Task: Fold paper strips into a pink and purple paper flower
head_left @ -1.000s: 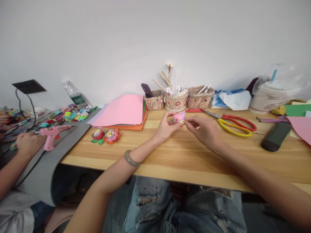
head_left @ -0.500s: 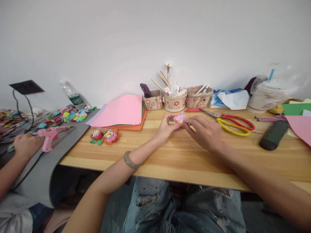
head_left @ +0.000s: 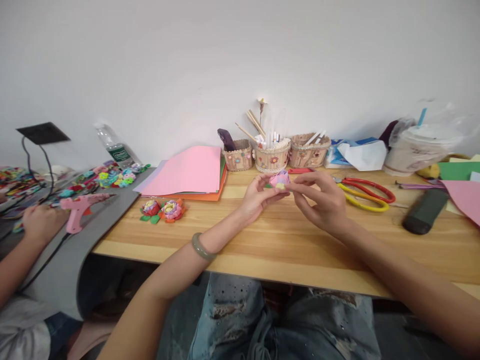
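Observation:
A small pink paper flower [head_left: 279,179] with a yellow patch is held just above the wooden table [head_left: 262,235], near its far middle. My left hand [head_left: 257,196], with a green bangle on its wrist, pinches the flower from the left. My right hand [head_left: 321,200] pinches it from the right with thumb and forefinger, the other fingers curled. Two finished paper flowers [head_left: 164,209] lie on the table to the left.
Stacked coloured paper [head_left: 187,172], three small baskets [head_left: 275,154] with sticks, red and yellow scissors [head_left: 363,192], a dark case [head_left: 425,210] and a lidded cup [head_left: 416,147] sit along the back. At left another person's hand [head_left: 37,225] rests by a pink glue gun [head_left: 80,207].
Both my hands have lifted the flower slightly and turned it. My right hand's fingers have shifted upward on it. The other person's hand has barely moved.

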The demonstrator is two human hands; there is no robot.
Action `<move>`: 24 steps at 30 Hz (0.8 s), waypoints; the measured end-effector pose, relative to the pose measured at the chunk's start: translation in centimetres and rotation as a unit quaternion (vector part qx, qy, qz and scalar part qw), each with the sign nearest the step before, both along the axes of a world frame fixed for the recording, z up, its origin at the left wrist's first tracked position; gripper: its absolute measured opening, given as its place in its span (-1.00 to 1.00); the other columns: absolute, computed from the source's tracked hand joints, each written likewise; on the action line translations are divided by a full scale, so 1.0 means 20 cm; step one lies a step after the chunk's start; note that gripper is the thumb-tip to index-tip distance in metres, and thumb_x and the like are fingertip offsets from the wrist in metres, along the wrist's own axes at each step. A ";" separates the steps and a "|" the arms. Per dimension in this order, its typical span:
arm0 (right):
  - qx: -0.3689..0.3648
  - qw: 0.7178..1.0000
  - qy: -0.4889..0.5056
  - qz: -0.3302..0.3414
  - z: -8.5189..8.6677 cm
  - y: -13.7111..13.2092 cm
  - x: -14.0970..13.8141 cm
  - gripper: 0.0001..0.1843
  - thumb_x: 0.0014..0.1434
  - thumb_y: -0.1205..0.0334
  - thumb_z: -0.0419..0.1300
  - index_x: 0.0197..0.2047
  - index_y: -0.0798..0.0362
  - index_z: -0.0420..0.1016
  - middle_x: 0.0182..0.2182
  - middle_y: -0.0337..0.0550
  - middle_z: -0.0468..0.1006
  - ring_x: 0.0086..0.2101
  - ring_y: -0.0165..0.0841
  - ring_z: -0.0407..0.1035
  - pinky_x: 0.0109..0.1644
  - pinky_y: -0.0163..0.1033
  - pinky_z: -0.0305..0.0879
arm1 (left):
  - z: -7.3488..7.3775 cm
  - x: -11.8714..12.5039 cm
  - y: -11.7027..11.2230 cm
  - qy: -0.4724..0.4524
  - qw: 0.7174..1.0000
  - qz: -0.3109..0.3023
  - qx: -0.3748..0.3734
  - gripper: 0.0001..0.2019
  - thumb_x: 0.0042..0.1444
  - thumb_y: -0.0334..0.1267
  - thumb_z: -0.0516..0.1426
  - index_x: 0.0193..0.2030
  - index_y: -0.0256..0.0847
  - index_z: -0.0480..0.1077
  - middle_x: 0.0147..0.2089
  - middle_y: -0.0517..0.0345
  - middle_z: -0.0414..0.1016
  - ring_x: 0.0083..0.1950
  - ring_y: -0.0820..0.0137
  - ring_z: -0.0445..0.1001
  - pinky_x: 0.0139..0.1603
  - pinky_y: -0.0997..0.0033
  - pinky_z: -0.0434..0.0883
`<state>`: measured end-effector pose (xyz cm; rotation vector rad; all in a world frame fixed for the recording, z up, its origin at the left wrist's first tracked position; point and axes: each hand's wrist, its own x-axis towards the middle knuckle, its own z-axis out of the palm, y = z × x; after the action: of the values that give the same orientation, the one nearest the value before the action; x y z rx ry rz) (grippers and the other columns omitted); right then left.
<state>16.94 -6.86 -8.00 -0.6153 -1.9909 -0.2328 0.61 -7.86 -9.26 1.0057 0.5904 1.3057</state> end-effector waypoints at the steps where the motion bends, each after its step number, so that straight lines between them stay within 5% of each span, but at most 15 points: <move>1: -0.005 1.000 0.018 -0.008 0.00 0.00 0.00 -0.74 0.05 0.38 0.11 -0.20 -0.11 0.48 -0.31 -0.09 0.47 -0.30 -0.28 0.36 -0.26 -0.14 0.32 | 0.00 0.00 0.00 0.006 1.000 0.003 0.006 -0.65 -0.15 -0.36 0.24 -0.21 -0.18 0.22 -0.10 0.18 0.36 -0.24 0.47 0.49 -0.02 0.27 0.37; 11: -0.164 0.985 0.031 0.043 0.04 -0.04 -0.03 -0.83 0.11 0.31 0.06 -0.25 -0.02 0.45 -0.39 -0.13 0.46 -0.38 -0.33 0.34 -0.36 -0.22 0.31 | 0.00 0.01 0.01 0.143 0.975 0.132 0.104 -0.60 -0.14 -0.33 0.23 -0.15 -0.13 0.21 -0.10 0.18 0.34 -0.28 0.54 0.40 -0.23 0.48 0.37; 24: -0.259 0.962 0.077 0.037 0.03 -0.01 -0.04 -0.84 0.10 0.25 0.10 -0.25 0.00 0.47 -0.38 -0.16 0.46 -0.40 -0.36 0.33 -0.42 -0.26 0.28 | -0.01 -0.01 -0.02 0.328 0.872 0.257 0.259 -0.73 0.00 -0.30 0.15 -0.11 -0.06 0.30 0.07 0.09 0.13 -0.06 0.42 0.35 -0.18 0.43 0.41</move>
<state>16.13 -7.08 -7.43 -0.8553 -1.9202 0.3882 0.37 -8.36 -9.38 1.8638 1.1130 1.6279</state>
